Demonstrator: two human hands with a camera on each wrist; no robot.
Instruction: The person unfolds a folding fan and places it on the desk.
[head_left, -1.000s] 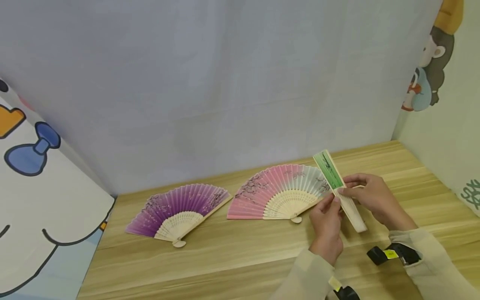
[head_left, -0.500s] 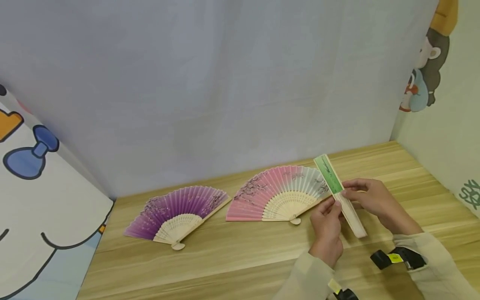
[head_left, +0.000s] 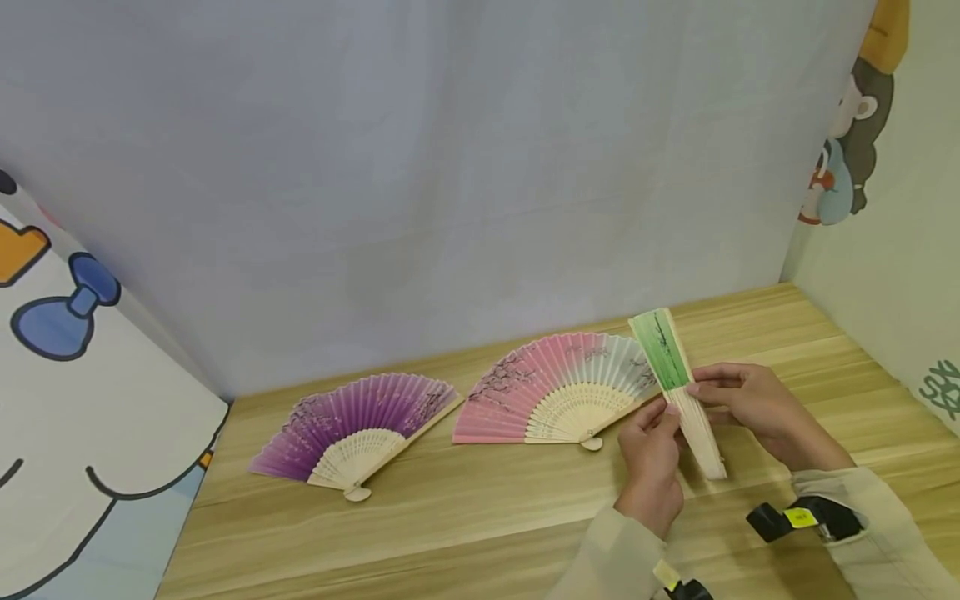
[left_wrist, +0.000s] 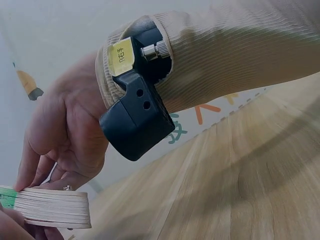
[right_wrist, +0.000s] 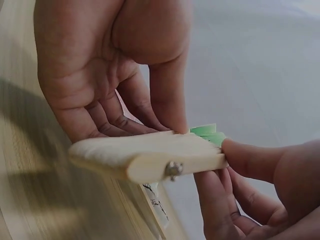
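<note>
In the head view, a green folding fan (head_left: 663, 346) with pale ribs is held up over the right part of the table, nearly closed. My left hand (head_left: 651, 462) pinches its ribs from the left, the thumb on the near face. From the right, my right hand (head_left: 765, 408) grips it near the border between green cloth and ribs. The right wrist view shows the fan's pivot end with a metal rivet (right_wrist: 173, 169), and a bit of green cloth beyond. Stacked rib edges (left_wrist: 55, 206) appear in the left wrist view. Some fingertips are hidden behind the fan.
An open pink-and-white fan (head_left: 495, 408) lies just left of the hands, its right end partly behind the green fan. Farther left lies an open purple fan (head_left: 375, 408). A grey curtain (head_left: 450, 208) backs the wooden table (head_left: 420, 533); printed panels flank it.
Compared with half a second ago, the green strip looks wider at the top and the fan's lower end has swung slightly left. Both hands keep their hold; the two open fans stay put.
</note>
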